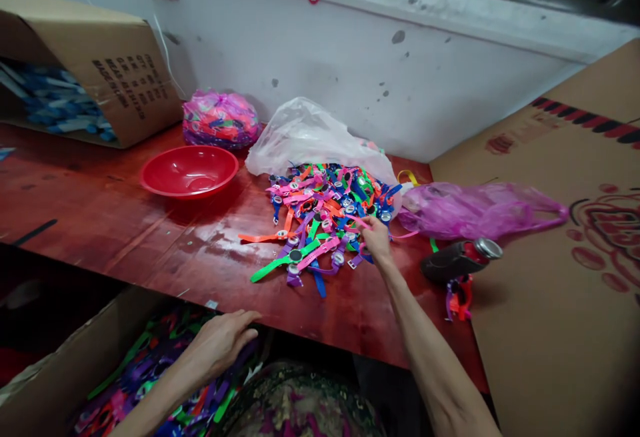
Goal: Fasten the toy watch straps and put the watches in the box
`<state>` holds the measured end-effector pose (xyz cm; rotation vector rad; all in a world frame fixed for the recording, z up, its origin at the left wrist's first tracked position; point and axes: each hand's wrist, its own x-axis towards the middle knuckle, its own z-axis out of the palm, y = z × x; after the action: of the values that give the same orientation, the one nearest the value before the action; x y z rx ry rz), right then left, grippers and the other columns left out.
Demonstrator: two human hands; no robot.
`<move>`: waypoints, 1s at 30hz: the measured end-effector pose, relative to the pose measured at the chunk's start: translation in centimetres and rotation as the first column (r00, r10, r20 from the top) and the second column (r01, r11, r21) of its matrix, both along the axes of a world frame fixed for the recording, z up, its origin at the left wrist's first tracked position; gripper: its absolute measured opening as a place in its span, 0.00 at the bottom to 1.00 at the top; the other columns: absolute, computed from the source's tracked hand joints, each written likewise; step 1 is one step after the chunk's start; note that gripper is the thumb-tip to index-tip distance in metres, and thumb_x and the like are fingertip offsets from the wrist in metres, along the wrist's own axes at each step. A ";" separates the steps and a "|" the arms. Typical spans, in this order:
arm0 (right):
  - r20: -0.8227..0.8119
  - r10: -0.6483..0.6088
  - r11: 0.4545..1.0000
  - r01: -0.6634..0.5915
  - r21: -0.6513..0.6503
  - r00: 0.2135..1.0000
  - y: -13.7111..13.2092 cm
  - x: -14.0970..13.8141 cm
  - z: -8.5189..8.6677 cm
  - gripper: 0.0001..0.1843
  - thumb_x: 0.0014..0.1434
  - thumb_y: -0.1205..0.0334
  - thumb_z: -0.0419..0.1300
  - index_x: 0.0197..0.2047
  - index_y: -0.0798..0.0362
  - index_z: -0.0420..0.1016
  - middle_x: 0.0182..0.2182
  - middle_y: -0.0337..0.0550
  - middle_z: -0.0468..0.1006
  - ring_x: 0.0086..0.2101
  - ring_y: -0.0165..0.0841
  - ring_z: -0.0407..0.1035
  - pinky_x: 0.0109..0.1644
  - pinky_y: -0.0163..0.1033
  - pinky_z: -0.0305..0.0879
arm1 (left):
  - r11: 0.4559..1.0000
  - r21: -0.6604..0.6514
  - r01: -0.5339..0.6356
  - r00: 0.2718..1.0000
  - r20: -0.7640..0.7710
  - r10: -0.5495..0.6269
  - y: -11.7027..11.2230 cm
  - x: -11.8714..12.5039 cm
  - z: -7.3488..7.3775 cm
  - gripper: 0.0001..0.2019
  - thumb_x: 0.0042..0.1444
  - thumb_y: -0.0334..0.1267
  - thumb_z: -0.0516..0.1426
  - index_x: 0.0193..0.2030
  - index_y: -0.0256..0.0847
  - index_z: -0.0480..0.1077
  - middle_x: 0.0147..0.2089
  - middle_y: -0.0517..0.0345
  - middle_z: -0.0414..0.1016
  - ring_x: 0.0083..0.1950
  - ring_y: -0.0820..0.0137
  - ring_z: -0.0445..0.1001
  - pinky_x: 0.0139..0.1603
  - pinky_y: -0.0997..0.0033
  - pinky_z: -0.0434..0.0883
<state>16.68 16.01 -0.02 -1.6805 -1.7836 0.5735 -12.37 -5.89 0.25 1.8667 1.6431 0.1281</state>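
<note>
My right hand point(376, 238) pinches a pink watch strap point(353, 221) at the near edge of the heap point(325, 213) at twelve o'clock. It's light, limp plastic, best held by the strap. My left hand point(217, 347) lies open above the box point(75, 357) at seven o'clock.

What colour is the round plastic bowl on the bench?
Bright red round plastic bowl, best in the head view.

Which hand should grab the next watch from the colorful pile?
Probably the right hand: it is already touching the pile of plastic strap watches. The left hand rests farther away, at the table's front edge.
</note>
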 end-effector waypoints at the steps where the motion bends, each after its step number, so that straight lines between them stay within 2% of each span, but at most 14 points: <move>1: 0.036 0.057 0.998 -0.056 -0.014 0.998 -0.3 -0.4 -0.4 0.15 0.54 0.67 0.47 0.40 0.57 0.72 0.25 0.41 0.72 0.24 0.31 0.66 0.30 0.34 0.61 | 1.000 0.000 0.014 1.000 0.003 -0.014 0.2 0.4 -0.1 0.17 0.57 0.41 0.45 0.49 0.44 0.68 0.47 0.55 0.73 0.47 0.65 0.72 0.47 0.71 0.66; 4: 0.147 0.226 0.973 -0.219 -0.067 0.963 -1.3 -2.1 -1.5 0.19 0.50 0.71 0.51 0.44 0.50 0.73 0.38 0.43 0.72 0.37 0.33 0.68 0.39 0.35 0.61 | 0.998 -0.017 0.062 0.998 0.033 -0.062 0.6 1.7 0.2 0.17 0.57 0.42 0.45 0.49 0.44 0.68 0.48 0.54 0.73 0.48 0.65 0.71 0.48 0.70 0.65; 7: 0.224 0.332 0.942 -0.310 -0.130 0.916 -1.7 -3.4 -2.5 0.20 0.51 0.72 0.51 0.45 0.46 0.73 0.40 0.45 0.70 0.38 0.35 0.68 0.39 0.37 0.60 | 0.996 -0.041 0.083 0.986 0.148 -0.076 1.1 3.2 0.9 0.16 0.57 0.43 0.47 0.48 0.44 0.69 0.47 0.55 0.73 0.49 0.65 0.70 0.49 0.69 0.64; 10: 0.251 0.355 0.934 -0.327 -0.145 0.901 -1.5 -3.5 -2.9 0.21 0.51 0.73 0.51 0.46 0.48 0.72 0.41 0.47 0.70 0.38 0.37 0.68 0.39 0.38 0.61 | 0.990 -0.140 0.007 0.926 0.376 0.046 1.8 4.8 0.9 0.18 0.56 0.46 0.48 0.48 0.42 0.68 0.40 0.55 0.74 0.41 0.69 0.72 0.41 0.73 0.66; 12: 0.241 0.336 0.941 -0.314 -0.124 0.911 -1.6 -2.9 -2.5 0.23 0.51 0.73 0.51 0.49 0.51 0.70 0.42 0.49 0.69 0.41 0.38 0.67 0.41 0.39 0.61 | 0.952 -0.297 -0.078 0.807 0.542 0.235 2.5 5.8 0.4 0.23 0.54 0.49 0.49 0.52 0.37 0.64 0.34 0.55 0.72 0.29 0.74 0.70 0.29 0.77 0.65; 14: 0.207 0.316 0.948 -0.302 -0.096 0.926 -2.3 -2.3 -1.9 0.23 0.51 0.72 0.52 0.51 0.54 0.67 0.44 0.49 0.69 0.43 0.37 0.66 0.44 0.38 0.61 | 0.894 -0.418 -0.163 0.642 0.643 0.418 3.5 6.8 -0.3 0.31 0.50 0.53 0.51 0.56 0.34 0.57 0.35 0.53 0.70 0.24 0.77 0.67 0.21 0.80 0.62; 16: 0.162 0.314 0.949 -0.307 -0.070 0.935 -3.6 -2.4 -1.0 0.22 0.51 0.71 0.52 0.51 0.55 0.66 0.44 0.48 0.70 0.44 0.34 0.65 0.47 0.36 0.61 | 0.865 -0.427 -0.263 0.493 0.711 0.501 4.4 7.8 -0.8 0.40 0.45 0.54 0.56 0.60 0.35 0.49 0.43 0.48 0.68 0.28 0.76 0.69 0.22 0.79 0.64; 18: 0.080 0.364 0.931 -0.362 -0.040 0.928 -5.7 -3.6 -0.1 0.20 0.51 0.70 0.54 0.49 0.55 0.67 0.42 0.46 0.71 0.42 0.33 0.66 0.47 0.35 0.61 | 0.862 -0.337 -0.380 0.385 0.789 0.478 5.2 8.6 -0.8 0.46 0.40 0.54 0.59 0.61 0.37 0.43 0.52 0.43 0.63 0.39 0.72 0.71 0.33 0.75 0.69; 20: -0.046 0.455 0.890 -0.456 -0.009 0.889 -8.1 -6.0 0.6 0.17 0.51 0.67 0.56 0.46 0.54 0.69 0.40 0.45 0.72 0.40 0.33 0.66 0.45 0.36 0.62 | 0.850 -0.215 -0.482 0.389 0.816 0.427 5.5 9.0 -0.4 0.42 0.40 0.54 0.59 0.59 0.36 0.48 0.53 0.44 0.62 0.46 0.69 0.68 0.44 0.72 0.68; 22: -0.146 0.494 0.866 -0.499 -0.002 0.857 -10.5 -9.0 1.3 0.16 0.51 0.65 0.56 0.45 0.54 0.69 0.39 0.46 0.72 0.38 0.34 0.66 0.43 0.37 0.62 | 0.796 -0.102 -0.596 0.467 0.763 0.447 5.4 8.7 0.1 0.31 0.46 0.55 0.55 0.52 0.36 0.55 0.47 0.49 0.66 0.45 0.69 0.67 0.46 0.71 0.66; 25: -0.289 0.511 0.849 -0.528 0.025 0.809 -13.1 -13.4 2.4 0.16 0.53 0.67 0.53 0.46 0.55 0.67 0.41 0.47 0.71 0.40 0.34 0.65 0.45 0.38 0.62 | 0.629 0.050 -0.775 0.501 0.654 0.566 4.4 6.3 1.0 0.20 0.53 0.52 0.49 0.45 0.38 0.60 0.39 0.56 0.67 0.39 0.71 0.67 0.41 0.74 0.66; 27: -0.356 0.613 0.770 -0.635 0.069 0.705 -14.3 -15.2 3.2 0.19 0.52 0.69 0.53 0.49 0.54 0.66 0.42 0.45 0.71 0.42 0.33 0.64 0.46 0.36 0.61 | 0.532 0.098 -0.841 0.457 0.655 0.601 3.5 3.8 1.5 0.18 0.53 0.50 0.50 0.44 0.39 0.61 0.36 0.59 0.66 0.36 0.73 0.66 0.38 0.76 0.66; 28: -0.369 0.686 0.696 -0.713 0.084 0.627 -14.6 -15.7 3.5 0.20 0.51 0.68 0.55 0.49 0.52 0.66 0.42 0.44 0.72 0.41 0.32 0.65 0.45 0.35 0.61 | 0.508 0.082 -0.857 0.427 0.665 0.613 3.0 2.4 1.6 0.18 0.52 0.49 0.51 0.45 0.40 0.61 0.35 0.60 0.66 0.34 0.75 0.66 0.36 0.78 0.66; 30: -0.382 0.802 0.522 -0.850 0.075 0.459 -14.8 -16.1 3.9 0.19 0.52 0.65 0.56 0.49 0.50 0.68 0.39 0.40 0.73 0.37 0.30 0.66 0.41 0.32 0.62 | 0.512 -0.059 -0.857 0.336 0.691 0.641 2.0 -0.3 1.8 0.21 0.49 0.49 0.54 0.47 0.42 0.61 0.31 0.63 0.66 0.29 0.77 0.65 0.30 0.80 0.65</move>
<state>0.61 1.23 3.89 -0.5263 -2.2154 1.3544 -12.66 -3.91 2.02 0.8157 1.8743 1.3811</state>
